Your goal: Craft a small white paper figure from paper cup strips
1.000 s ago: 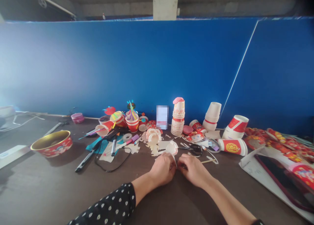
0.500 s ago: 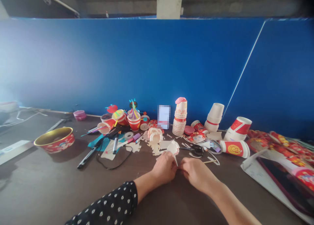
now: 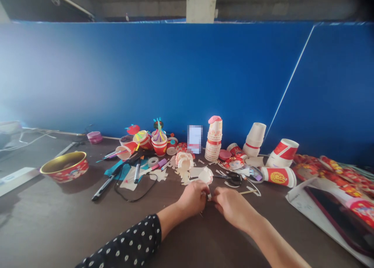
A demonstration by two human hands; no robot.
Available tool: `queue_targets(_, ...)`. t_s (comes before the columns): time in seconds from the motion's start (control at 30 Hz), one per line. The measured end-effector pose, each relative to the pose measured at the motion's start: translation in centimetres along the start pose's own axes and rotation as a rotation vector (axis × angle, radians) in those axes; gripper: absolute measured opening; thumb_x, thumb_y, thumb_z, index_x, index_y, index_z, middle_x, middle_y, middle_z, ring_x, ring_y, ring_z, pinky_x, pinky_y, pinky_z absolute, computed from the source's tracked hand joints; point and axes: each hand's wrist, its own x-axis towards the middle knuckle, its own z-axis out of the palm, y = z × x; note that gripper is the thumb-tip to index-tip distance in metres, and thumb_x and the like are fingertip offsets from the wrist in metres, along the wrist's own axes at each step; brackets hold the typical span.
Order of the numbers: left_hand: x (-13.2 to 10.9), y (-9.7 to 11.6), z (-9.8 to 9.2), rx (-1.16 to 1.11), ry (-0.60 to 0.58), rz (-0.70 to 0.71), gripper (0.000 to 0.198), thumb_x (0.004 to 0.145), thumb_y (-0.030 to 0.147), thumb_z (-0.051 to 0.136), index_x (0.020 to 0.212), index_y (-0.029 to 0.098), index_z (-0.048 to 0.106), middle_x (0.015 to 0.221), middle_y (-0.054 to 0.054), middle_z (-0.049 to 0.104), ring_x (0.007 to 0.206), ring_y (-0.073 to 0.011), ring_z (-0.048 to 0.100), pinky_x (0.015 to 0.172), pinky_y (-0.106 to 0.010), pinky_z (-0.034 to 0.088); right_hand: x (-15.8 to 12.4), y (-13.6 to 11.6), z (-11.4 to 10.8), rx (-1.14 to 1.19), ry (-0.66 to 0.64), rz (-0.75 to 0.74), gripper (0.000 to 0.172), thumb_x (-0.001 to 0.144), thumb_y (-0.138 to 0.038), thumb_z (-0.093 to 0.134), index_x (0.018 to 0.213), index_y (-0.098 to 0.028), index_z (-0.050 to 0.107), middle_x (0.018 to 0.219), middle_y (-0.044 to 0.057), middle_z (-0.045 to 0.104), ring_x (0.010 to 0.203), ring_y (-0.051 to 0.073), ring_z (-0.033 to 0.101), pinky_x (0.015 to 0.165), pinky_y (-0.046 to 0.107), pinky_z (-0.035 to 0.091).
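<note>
A small white paper strip point(image 3: 209, 197) shows between my two hands. My left hand point(image 3: 193, 198) is closed, with its thumb and fingers pinched on the strip. From the other side, my right hand point(image 3: 232, 204) is also closed, its fingertips at the strip's right edge. Most of the strip is hidden by the fingers. Just behind my left hand lies a cut white paper cup piece point(image 3: 206, 175) with a scalloped rim. Farther back is another cut cup piece point(image 3: 184, 160). Black-handled scissors point(image 3: 233, 178) lie behind my right hand.
At left stand a red bowl with a gold inside point(image 3: 67, 173) and a box cutter point(image 3: 106, 186). A marker point(image 3: 137, 172) lies among paper scraps. Behind are a stack of paper cups point(image 3: 213, 145) and decorated cups point(image 3: 159, 146). A phone point(image 3: 339, 217) lies at right.
The strip stood up long and thin beside my left fingers; now only a short piece shows lower between the hands. My left hand has turned slightly, and my right hand has barely moved.
</note>
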Motion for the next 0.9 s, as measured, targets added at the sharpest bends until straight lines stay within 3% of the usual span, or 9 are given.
queue_targets(0.17, 0.0, 0.3, 0.0, -0.020, -0.011, 0.016, 0.019, 0.059, 0.002, 0.053, 0.065, 0.015, 0.066, 0.074, -0.003, 0.065, 0.074, -0.0163, 0.058, 0.072, -0.025, 0.045, -0.1, 0.0, 0.0, 0.058, 0.011, 0.028, 0.022, 0.081, -0.019, 0.047, 0.091, -0.017, 0.067, 0.090, 0.009, 0.065, 0.085, 0.018, 0.060, 0.074, 0.023, 0.038)
queue_targets(0.47, 0.0, 0.4, -0.2, 0.005, -0.041, -0.045, 0.009, 0.063, 0.006, 0.065, 0.065, 0.015, 0.067, 0.075, -0.004, 0.066, 0.074, -0.0168, 0.058, 0.072, -0.025, 0.045, 0.1, -0.2, 0.1, 0.060, 0.024, 0.045, 0.022, 0.082, -0.018, 0.045, 0.088, -0.017, 0.066, 0.090, 0.010, 0.065, 0.087, 0.019, 0.060, 0.075, 0.024, 0.038)
queue_targets(0.9, -0.3, 1.0, -0.7, 0.079, -0.119, -0.014, 0.006, 0.072, 0.014, 0.063, 0.073, 0.017, 0.068, 0.091, -0.004, 0.065, 0.089, -0.0193, 0.057, 0.085, -0.030, 0.042, 0.1, 0.0, 0.3, 0.059, 0.044, 0.037, 0.023, 0.083, -0.017, 0.041, 0.089, -0.016, 0.064, 0.090, 0.010, 0.062, 0.084, 0.018, 0.058, 0.071, 0.025, 0.036)
